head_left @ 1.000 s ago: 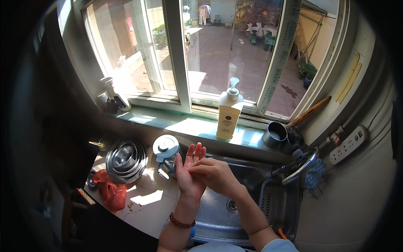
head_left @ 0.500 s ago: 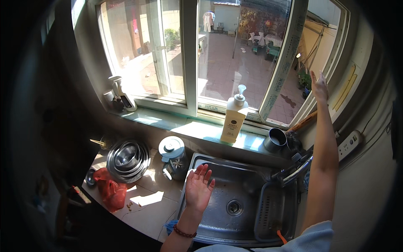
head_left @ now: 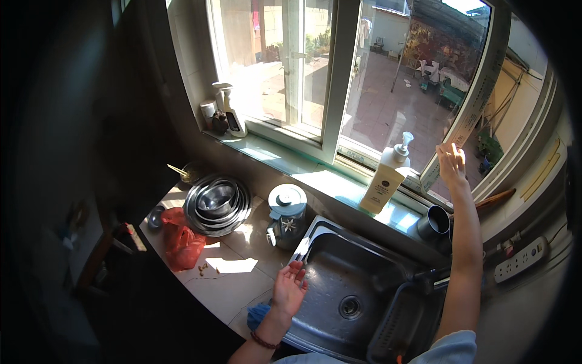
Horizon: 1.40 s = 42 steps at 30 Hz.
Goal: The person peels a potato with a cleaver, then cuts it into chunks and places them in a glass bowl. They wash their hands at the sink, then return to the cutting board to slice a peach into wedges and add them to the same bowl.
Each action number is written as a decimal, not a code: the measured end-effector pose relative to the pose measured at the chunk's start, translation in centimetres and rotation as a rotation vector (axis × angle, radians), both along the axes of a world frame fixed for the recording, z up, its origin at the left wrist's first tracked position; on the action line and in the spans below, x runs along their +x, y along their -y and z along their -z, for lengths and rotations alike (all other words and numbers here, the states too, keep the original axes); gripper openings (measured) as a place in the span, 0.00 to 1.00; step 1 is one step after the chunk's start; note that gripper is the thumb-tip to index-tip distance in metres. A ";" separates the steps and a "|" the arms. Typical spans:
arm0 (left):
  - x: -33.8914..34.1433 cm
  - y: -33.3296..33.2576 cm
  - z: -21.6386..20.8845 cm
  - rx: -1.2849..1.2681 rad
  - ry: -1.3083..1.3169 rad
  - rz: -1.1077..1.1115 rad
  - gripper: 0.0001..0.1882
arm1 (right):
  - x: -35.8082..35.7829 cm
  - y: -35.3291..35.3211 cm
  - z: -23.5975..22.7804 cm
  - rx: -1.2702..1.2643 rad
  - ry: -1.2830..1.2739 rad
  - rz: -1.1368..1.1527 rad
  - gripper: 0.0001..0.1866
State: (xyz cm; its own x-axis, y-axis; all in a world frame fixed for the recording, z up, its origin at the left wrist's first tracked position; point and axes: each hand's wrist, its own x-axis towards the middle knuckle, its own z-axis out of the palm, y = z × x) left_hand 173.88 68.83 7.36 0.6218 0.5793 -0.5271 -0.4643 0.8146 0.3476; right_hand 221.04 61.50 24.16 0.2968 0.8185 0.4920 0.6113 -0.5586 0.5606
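A person's left hand [head_left: 290, 292] is held palm up at the left edge of a steel sink [head_left: 333, 273], its fingers loosely curled around nothing. The right hand [head_left: 452, 165] is raised in front of a window frame [head_left: 485, 88], fingers bent; whether they grip the frame cannot be told. Just left of it, a pump bottle [head_left: 383, 185] stands on the windowsill [head_left: 336, 184]. The bench [head_left: 242, 282] carries a lidded jug [head_left: 287, 229], nested metal bowls [head_left: 217, 203] and a red plastic bag [head_left: 185, 244].

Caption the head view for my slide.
Right hand raised before the window, pump bottle on the sill; left hand above the edge of the sink.
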 end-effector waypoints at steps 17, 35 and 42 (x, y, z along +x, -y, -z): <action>-0.3 0.0 0.7 -0.096 0.014 -0.096 0.11 | 2.6 2.8 -0.3 -0.331 0.090 0.636 0.09; -9.6 0.5 3.9 -0.129 -0.066 -0.314 0.13 | 0.2 6.5 -7.1 -0.101 -0.393 0.658 0.13; -18.4 -0.8 4.3 -0.105 -0.026 -0.380 0.13 | -12.1 -0.8 -11.1 0.267 -0.179 -0.156 0.16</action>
